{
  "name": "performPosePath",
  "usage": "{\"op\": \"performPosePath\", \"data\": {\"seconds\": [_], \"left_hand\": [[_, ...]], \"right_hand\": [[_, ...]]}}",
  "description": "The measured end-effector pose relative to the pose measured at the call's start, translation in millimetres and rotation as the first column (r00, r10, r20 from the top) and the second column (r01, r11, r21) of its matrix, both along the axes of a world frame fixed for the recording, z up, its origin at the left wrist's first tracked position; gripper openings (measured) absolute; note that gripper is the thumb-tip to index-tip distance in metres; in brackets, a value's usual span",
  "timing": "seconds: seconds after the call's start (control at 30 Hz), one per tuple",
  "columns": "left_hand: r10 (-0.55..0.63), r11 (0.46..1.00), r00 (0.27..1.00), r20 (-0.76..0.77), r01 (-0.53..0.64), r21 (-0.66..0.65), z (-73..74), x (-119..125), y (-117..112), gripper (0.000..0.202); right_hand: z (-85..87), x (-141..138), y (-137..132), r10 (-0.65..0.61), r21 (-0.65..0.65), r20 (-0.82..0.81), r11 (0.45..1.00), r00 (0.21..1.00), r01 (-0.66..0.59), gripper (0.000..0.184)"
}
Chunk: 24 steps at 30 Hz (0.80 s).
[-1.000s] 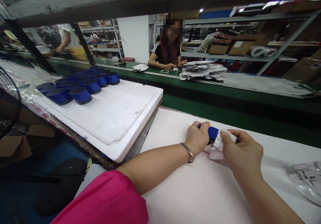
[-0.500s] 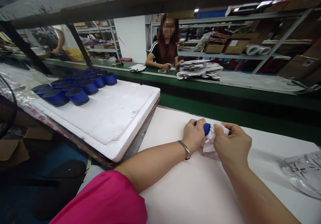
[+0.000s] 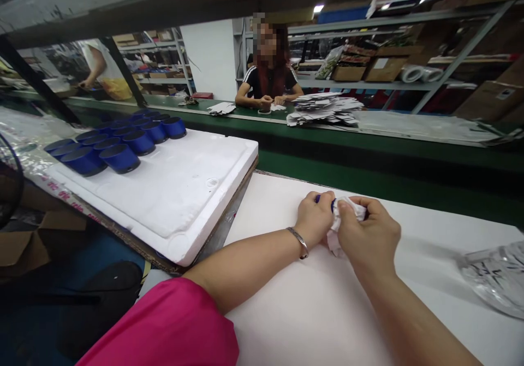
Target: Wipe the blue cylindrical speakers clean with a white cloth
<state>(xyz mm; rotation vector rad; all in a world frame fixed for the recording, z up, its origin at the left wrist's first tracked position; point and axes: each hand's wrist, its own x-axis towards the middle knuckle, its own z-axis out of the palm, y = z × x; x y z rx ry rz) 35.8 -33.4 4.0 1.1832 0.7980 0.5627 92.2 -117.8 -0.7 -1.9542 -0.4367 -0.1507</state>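
Note:
My left hand is wrapped round a small blue cylinder, most of it hidden by the fingers and a white cloth. It looks like the blue cylinders with dark tops that stand in rows on the white foam board at left. Pinched in my right hand is the crumpled white cloth, which could also be tissue. It presses against the right end of the blue cylinder. Both hands are close together over the white sheet on the table.
The white foam board lies to the left. A clear plastic container is at the right edge. Across the green conveyor, a co-worker sits beside a stack of white cards. A metal beam crosses overhead.
The right hand with the cloth has shifted left, covering more of the blue cylinder. The left hand stays around it. The camera view has moved slightly.

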Motion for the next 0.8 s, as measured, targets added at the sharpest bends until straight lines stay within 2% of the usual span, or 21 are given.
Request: {"op": "performPosePath", "data": {"seconds": [0.3,0.47,0.63,0.73,0.8], "left_hand": [[-0.006,1.0,1.0,0.002,0.006,0.005,-1.9,-1,0,0.023],[-0.01,1.0,1.0,0.005,0.01,0.01,-1.5,-2,0,0.024],[-0.072,0.995,0.997,0.041,0.074,-0.073,1.5,-4,4,0.021],[-0.199,0.954,0.977,0.074,0.211,-0.213,7.4,-7,14,0.035],[-0.31,0.868,0.94,0.142,0.341,-0.362,11.1,-8,23,0.05]], "right_hand": [[3.2,5,-2,0.007,-0.031,0.066,1.0,0.998,-0.004,0.034],[2.8,0,-4,0.062,-0.053,0.111,0.997,0.992,-0.057,0.034],[11.7,11,-8,0.063,-0.061,0.084,0.996,0.994,-0.058,0.038],[19.4,29,-23,0.007,-0.073,-0.011,0.997,1.0,-0.008,0.04],[19.1,34,-38,-0.001,-0.068,-0.089,0.998,0.996,-0.005,0.046]]}}
